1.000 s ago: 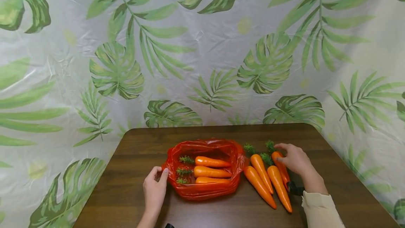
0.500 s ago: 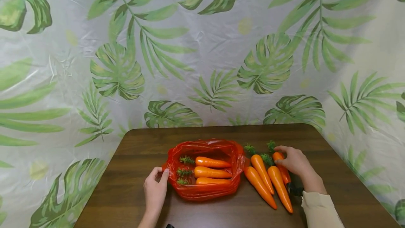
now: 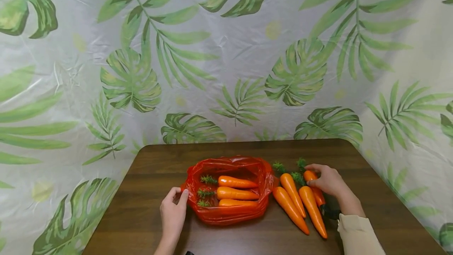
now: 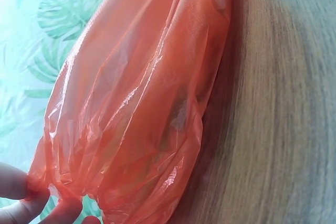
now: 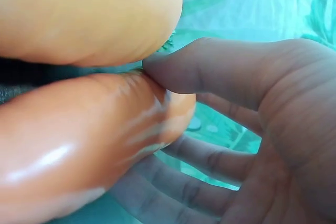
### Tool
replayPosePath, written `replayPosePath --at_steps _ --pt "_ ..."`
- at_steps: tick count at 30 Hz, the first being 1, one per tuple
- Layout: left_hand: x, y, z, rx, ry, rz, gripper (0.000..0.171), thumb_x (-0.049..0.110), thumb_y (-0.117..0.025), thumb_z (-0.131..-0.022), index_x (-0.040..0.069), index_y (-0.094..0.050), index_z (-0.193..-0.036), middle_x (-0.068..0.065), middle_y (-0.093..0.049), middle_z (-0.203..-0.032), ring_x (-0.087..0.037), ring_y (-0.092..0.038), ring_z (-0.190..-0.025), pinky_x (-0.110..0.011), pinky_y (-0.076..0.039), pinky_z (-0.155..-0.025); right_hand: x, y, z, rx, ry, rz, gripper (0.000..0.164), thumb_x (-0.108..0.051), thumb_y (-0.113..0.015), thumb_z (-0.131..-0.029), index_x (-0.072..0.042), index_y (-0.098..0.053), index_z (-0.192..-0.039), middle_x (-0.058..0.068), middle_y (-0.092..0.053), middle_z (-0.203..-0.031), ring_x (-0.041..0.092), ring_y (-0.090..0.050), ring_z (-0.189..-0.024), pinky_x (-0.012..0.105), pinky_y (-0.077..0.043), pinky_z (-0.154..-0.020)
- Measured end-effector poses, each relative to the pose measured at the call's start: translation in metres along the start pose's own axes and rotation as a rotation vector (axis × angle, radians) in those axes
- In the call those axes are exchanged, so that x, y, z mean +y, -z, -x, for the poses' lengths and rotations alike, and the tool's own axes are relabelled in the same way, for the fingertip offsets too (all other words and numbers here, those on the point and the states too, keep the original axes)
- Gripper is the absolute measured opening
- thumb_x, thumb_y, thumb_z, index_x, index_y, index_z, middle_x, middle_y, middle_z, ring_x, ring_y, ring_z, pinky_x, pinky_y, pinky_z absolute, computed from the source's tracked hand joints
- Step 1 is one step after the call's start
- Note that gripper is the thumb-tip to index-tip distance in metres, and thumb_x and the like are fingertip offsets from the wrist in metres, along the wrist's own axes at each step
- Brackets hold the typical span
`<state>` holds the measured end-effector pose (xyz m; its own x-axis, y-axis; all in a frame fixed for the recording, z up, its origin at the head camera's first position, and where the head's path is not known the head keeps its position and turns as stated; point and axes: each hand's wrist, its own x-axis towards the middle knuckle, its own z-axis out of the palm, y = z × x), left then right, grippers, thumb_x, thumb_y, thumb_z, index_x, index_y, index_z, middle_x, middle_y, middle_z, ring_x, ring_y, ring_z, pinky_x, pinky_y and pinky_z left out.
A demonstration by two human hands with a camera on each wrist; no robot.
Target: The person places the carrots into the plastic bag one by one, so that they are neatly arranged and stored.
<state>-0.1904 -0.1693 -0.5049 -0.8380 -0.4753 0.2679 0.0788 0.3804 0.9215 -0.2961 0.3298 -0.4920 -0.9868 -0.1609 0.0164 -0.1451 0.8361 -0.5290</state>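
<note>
A red plastic bag [image 3: 230,216] lies with its mouth spread, several orange carrots with green tops in or around it. Inside are three, the middle carrot [image 3: 237,194] among them. My left hand [image 3: 172,211] pinches the bag's left rim; in the left wrist view, fingertips [image 4: 63,211] hold the gathered red film. To the right of the bag, my right hand [image 3: 330,184] grips the rightmost carrot [image 3: 319,196] near its leafy end. The right wrist view has the thumb on one side of this carrot [image 5: 68,140] and the fingers on the other.
Three other carrots lie between the bag and my right hand, the nearest one [image 3: 313,211] beside the held carrot. The dark wooden table [image 3: 148,223] has rounded far corners. Behind it hangs a leaf-patterned sheet [image 3: 240,62].
My right thumb and fingers have closed in around the rightmost carrot, the thumb shifting slightly down along it. The left hand and the bag stay in place.
</note>
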Motion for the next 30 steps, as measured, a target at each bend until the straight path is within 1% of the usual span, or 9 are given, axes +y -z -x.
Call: replayPosePath --at_steps 8,14,20,24,30 --pt "-0.001 -0.001 0.001 -0.003 0.008 0.008 0.010 0.013 -0.073 -0.093 0.006 -0.068 -0.089 -0.011 -0.073 -0.096 -0.031 -0.070 -0.100 -0.049 -0.052 -0.089 -0.001 0.003 0.005 0.016 -0.015 -0.003 0.051 -0.018 -0.076 -0.079 -0.008 -0.064 -0.129 0.023 -0.065 -0.119 0.032 -0.061 -0.091 0.046 -0.050 -0.072" --pt "-0.002 -0.001 0.002 0.002 0.011 0.006 0.009 0.013 -0.073 -0.093 0.007 -0.068 -0.088 -0.010 -0.073 -0.096 -0.031 -0.070 -0.099 -0.049 -0.052 -0.087 0.002 0.009 0.005 0.075 -0.009 -0.004 0.049 -0.020 -0.076 -0.082 -0.007 -0.062 -0.128 0.022 -0.066 -0.113 0.030 -0.061 -0.085 0.043 -0.048 -0.068" --pt "0.000 0.000 0.001 0.002 0.010 -0.001 0.010 0.015 -0.073 -0.093 0.008 -0.068 -0.088 -0.010 -0.073 -0.096 -0.030 -0.070 -0.099 -0.047 -0.052 -0.088 0.002 0.012 0.002 0.118 0.011 -0.029 0.049 -0.020 -0.075 -0.084 -0.008 -0.061 -0.129 0.019 -0.067 -0.112 0.028 -0.062 -0.084 0.038 -0.048 -0.066" --pt "0.002 0.001 0.001 -0.004 0.004 0.003 0.010 0.015 -0.073 -0.094 0.007 -0.068 -0.089 -0.010 -0.073 -0.096 -0.030 -0.070 -0.099 -0.046 -0.052 -0.088 -0.002 0.015 0.001 0.127 0.020 -0.053 0.051 -0.019 -0.074 -0.086 -0.008 -0.059 -0.133 0.021 -0.066 -0.117 0.027 -0.063 -0.084 0.036 -0.049 -0.064" --pt "0.004 0.001 0.001 -0.003 0.000 -0.003 0.010 0.014 -0.073 -0.094 0.006 -0.069 -0.089 -0.010 -0.073 -0.096 -0.030 -0.070 -0.099 -0.046 -0.052 -0.088 -0.011 0.020 0.002 0.124 0.027 -0.053 0.054 -0.021 -0.074 -0.089 -0.009 -0.056 -0.138 0.023 -0.063 -0.123 0.029 -0.063 -0.089 0.037 -0.050 -0.065"
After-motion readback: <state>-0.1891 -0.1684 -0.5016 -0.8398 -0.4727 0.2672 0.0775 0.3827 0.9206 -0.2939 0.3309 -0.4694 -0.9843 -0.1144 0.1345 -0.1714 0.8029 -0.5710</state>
